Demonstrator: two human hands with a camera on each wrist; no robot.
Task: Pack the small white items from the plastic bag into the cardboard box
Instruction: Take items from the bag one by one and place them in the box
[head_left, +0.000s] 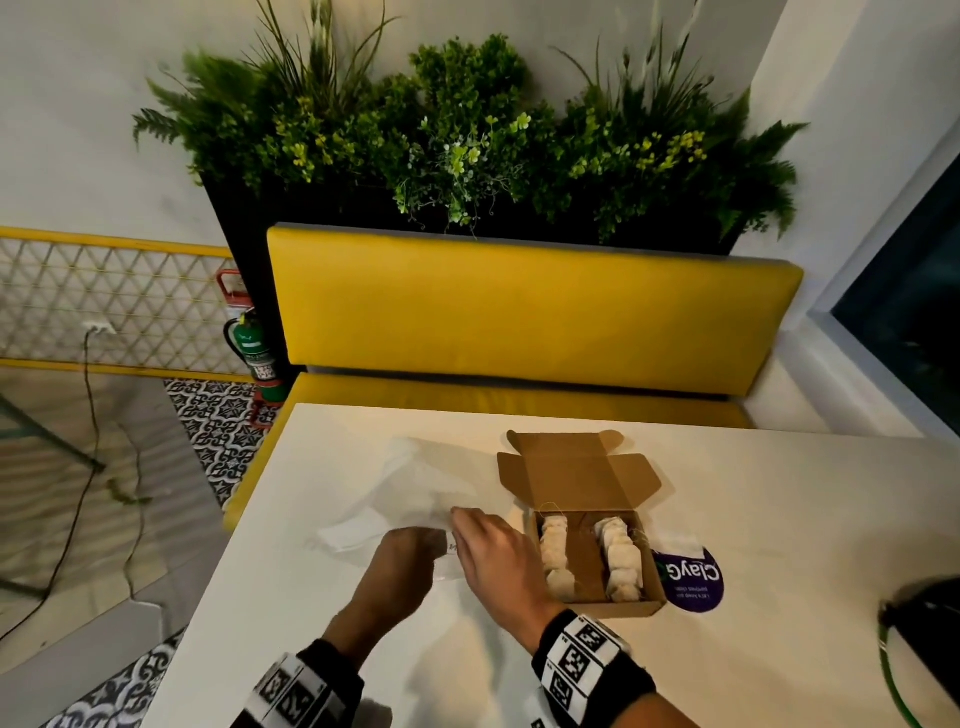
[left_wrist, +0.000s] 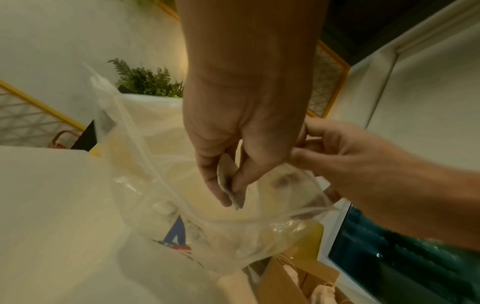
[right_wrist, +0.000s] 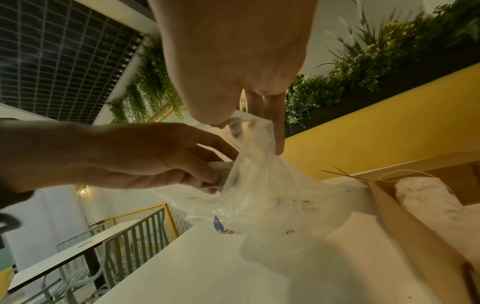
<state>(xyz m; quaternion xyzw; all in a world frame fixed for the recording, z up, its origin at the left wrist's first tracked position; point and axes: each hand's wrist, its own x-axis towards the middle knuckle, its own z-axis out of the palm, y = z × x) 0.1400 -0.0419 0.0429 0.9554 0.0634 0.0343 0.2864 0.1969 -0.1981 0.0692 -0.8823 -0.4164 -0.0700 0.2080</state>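
Note:
A clear plastic bag (head_left: 415, 488) lies crumpled on the white table (head_left: 779, 519), left of the open cardboard box (head_left: 608, 609). Two rows of small white items (head_left: 556, 551) fill the box along its left and right walls. My right hand (right_wrist: 246, 135) pinches the rim of the bag (right_wrist: 259, 185) and lifts it open. My left hand (left_wrist: 228, 193) reaches into the bag's mouth and pinches one small white item (left_wrist: 223, 170) between thumb and fingers. In the head view both hands (head_left: 410, 556) (head_left: 488, 545) meet just left of the box.
A round purple label (head_left: 691, 577) lies against the box's right side. A black object with a green cord (head_left: 924, 623) sits at the table's right edge. A yellow bench (head_left: 519, 322) stands behind the table, whose left edge (head_left: 234, 519) drops to the floor.

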